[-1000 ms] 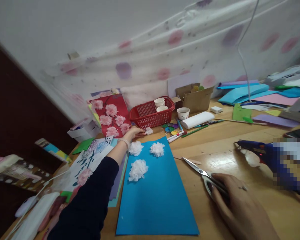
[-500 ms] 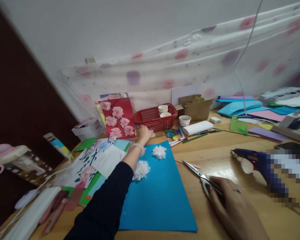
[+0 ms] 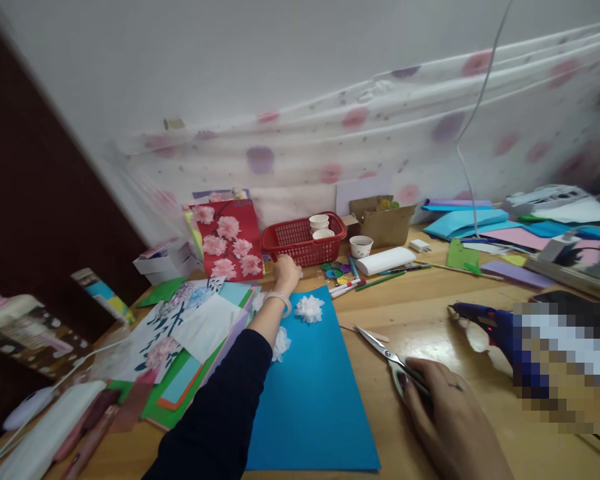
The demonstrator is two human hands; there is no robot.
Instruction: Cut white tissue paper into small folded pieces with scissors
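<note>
My left hand (image 3: 286, 273) reaches past the top edge of a blue sheet (image 3: 310, 400), just in front of a red basket (image 3: 305, 241). Its fingers are bent together; what they hold, if anything, is too small to tell. White ruffled paper flowers (image 3: 309, 309) lie on the sheet, one partly behind my left forearm. On the table to the right, my right hand (image 3: 447, 407) is wrapped round the handles of metal scissors (image 3: 391, 357). The blades point up and left, almost together.
A blue glue gun (image 3: 485, 317) lies right of the scissors. Coloured papers (image 3: 180, 387) are piled at left, with a red flower picture (image 3: 230, 240) behind. Paper cup (image 3: 361, 247), white roll (image 3: 386, 261), brushes and a cardboard box (image 3: 383, 223) stand or lie at the back.
The view has shifted a little to the right. My left hand has moved slightly right relative to the basket, and its forearm covers more of the lower white flower. My right hand still holds the scissors.
</note>
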